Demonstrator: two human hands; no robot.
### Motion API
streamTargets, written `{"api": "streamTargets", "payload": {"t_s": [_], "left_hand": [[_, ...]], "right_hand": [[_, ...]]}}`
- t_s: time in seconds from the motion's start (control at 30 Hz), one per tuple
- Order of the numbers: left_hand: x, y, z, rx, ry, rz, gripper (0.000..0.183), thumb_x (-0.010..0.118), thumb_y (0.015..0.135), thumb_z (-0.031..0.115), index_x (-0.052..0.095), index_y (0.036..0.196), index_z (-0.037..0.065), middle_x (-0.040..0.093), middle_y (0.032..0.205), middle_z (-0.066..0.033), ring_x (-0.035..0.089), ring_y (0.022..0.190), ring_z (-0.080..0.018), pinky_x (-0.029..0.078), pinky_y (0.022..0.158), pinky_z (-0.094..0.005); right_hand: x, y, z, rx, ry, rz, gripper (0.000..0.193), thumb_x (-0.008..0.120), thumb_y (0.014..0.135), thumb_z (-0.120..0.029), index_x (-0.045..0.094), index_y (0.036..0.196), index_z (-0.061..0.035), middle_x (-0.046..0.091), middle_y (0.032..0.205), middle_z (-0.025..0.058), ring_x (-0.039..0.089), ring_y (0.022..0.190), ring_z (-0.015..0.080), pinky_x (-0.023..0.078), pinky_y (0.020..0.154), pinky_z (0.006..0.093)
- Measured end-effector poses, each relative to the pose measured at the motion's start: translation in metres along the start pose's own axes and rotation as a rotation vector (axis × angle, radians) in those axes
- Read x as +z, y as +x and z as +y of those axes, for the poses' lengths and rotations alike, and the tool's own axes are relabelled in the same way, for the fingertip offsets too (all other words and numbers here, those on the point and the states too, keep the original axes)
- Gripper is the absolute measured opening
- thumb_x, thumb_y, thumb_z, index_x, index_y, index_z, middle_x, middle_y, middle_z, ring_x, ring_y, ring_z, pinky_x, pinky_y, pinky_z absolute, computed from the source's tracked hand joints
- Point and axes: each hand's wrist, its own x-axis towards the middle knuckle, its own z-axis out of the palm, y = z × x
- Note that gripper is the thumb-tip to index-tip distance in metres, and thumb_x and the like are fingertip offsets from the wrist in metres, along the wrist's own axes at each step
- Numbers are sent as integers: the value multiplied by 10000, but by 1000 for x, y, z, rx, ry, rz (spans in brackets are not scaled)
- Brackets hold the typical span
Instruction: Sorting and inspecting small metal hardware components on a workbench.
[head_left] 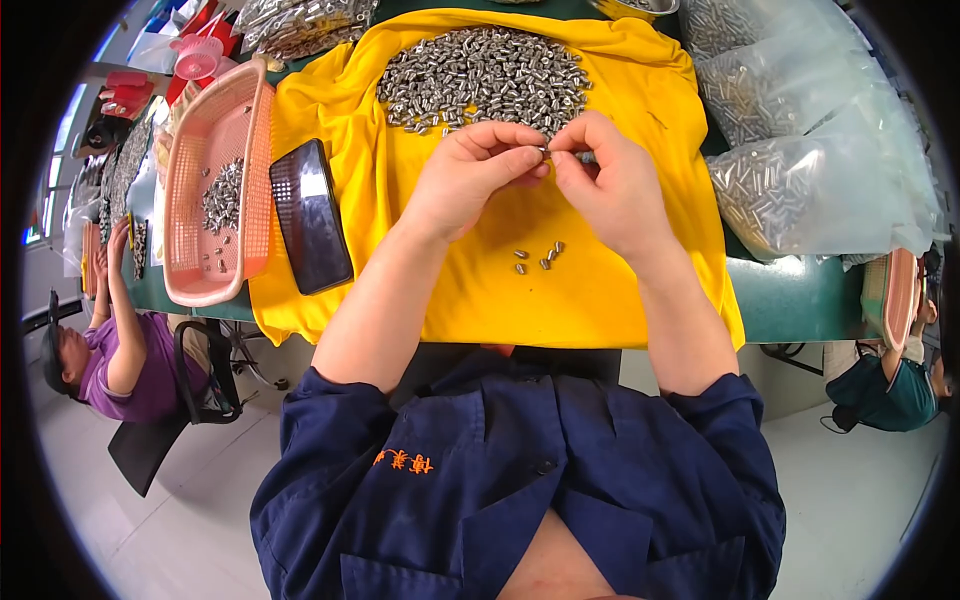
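My left hand [475, 175] and my right hand [610, 185] meet at the fingertips just in front of the pile of metal parts [490, 75]. Pinched between thumb and forefinger of both hands is a small shiny metal cylinder [545, 151], mostly covered by the fingers. Something small and greyish shows in the curl of my right hand; its kind cannot be made out. Below the hands, several loose metal cylinders [545, 264] lie on the yellow cloth [470, 310].
A pink plastic basket [182, 220] with some metal parts stands at the left, beside a dark phone-like slab [312, 218]. Clear bags [770, 190] of metal parts crowd the right. People sit at both sides, one in a purple shirt [150, 365]. The green table [800, 300] shows beyond the cloth.
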Motion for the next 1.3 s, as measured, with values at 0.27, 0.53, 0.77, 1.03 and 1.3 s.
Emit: {"api": "streamTargets", "payload": {"t_s": [0.27, 0.53, 0.77, 1.03, 1.3], "left_hand": [[0, -2, 3, 102, 332, 80, 121, 600, 787, 2, 598, 905, -23, 625, 847, -59, 603, 753, -119, 494, 700, -228], [-6, -29, 0, 75, 563, 262, 97, 565, 785, 5, 579, 880, -5, 589, 787, -13, 555, 697, -86, 453, 652, -205], [15, -47, 3, 379, 1403, -93, 158, 599, 702, 14, 614, 859, 24, 615, 849, -77, 592, 794, -192, 465, 718, -261], [-22, 39, 57, 334, 1847, 84, 162, 575, 730, 179, 645, 818, 63, 617, 838, -120, 574, 804, -302, 459, 722, -383], [-16, 52, 66, 222, 1952, -53, 141, 566, 679, 161, 642, 767, 81, 621, 758, -108, 584, 747, -294, 474, 694, -386]], "right_hand": [[5, -1, -3, -117, -329, 7, 61, 523, 752, -81, 488, 785, -42, 561, 676, 108, 539, 594, 271, 424, 540, 339], [-15, -2, -6, 43, -173, 43, 34, 527, 789, -34, 517, 817, -19, 519, 671, 19, 474, 600, 61, 400, 543, 215], [-15, 1, -4, -86, -143, 130, 78, 541, 760, -77, 525, 819, -29, 578, 661, 80, 528, 534, 148, 413, 504, 274], [-23, 2, -18, -152, -93, 207, 70, 551, 742, -57, 534, 806, -33, 568, 656, 85, 548, 553, 166, 427, 530, 267], [-24, -2, -16, -121, -58, 186, 74, 546, 741, -51, 520, 806, -27, 554, 652, 90, 525, 542, 172, 414, 513, 274]]}}
